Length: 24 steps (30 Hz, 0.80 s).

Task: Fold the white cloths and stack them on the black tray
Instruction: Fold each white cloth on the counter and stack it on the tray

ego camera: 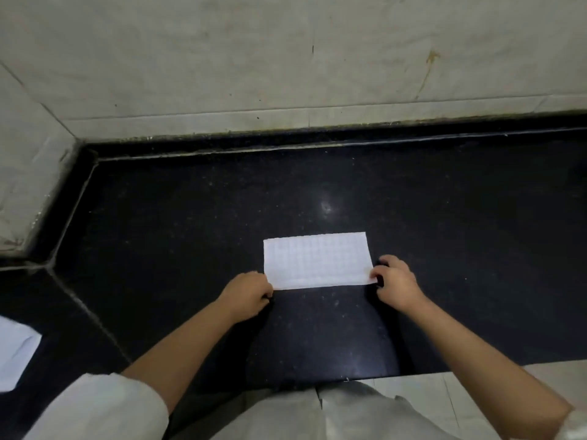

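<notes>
Second white cloth [14, 354] is cut off by the left edge, shape unclear. Fingertips of left hand [246, 295] and right hand [395, 282] are curled under, hidden; can't see how they grip the folded cloth [317, 260] corners. Layer count unreadable.

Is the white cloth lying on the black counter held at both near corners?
Yes: the left hand and right hand each pinch a near corner of the white cloth.
</notes>
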Available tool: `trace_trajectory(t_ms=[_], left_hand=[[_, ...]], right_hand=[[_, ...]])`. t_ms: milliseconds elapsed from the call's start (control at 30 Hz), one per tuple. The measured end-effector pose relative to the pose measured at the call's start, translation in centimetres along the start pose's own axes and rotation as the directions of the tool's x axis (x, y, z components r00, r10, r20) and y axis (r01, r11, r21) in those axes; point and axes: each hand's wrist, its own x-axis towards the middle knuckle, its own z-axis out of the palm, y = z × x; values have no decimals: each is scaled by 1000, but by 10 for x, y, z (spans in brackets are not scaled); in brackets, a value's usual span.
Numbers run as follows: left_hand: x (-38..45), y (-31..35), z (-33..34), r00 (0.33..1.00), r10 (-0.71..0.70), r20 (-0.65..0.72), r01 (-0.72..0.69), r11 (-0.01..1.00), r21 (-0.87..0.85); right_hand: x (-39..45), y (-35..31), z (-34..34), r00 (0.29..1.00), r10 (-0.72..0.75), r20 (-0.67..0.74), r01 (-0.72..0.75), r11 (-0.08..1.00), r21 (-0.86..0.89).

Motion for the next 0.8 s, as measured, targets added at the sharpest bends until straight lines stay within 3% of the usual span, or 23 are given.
trace_trajectory(t_ms=[67,167,267,433,533,700,800], left_hand=[[-5,3,4,999,-32,-24,30,995,-94],[0,7,4,975,-100,-197,63,980,-188],[16,16,0,916,-218,-337,105,941,-323],[41,21,6,933,-312,-180,273,939,-210],[46,20,15,946,-307,-101,287,941,-177],[48,14,25,951,-291,-104,274,950,-147],[48,16,28,952,-285,-111,267,951,-154]], right_hand=[[-5,-1,3,996,64,-60,-58,994,95],[-7,-8,2,957,203,-207,-168,970,176],[-3,-20,1,936,329,-124,-317,942,107],[11,-37,3,882,472,-6,-469,878,98],[16,-40,6,847,532,17,-529,837,142],[16,-46,7,892,449,-44,-422,864,273],[11,-48,1,877,477,-66,-394,790,470]])
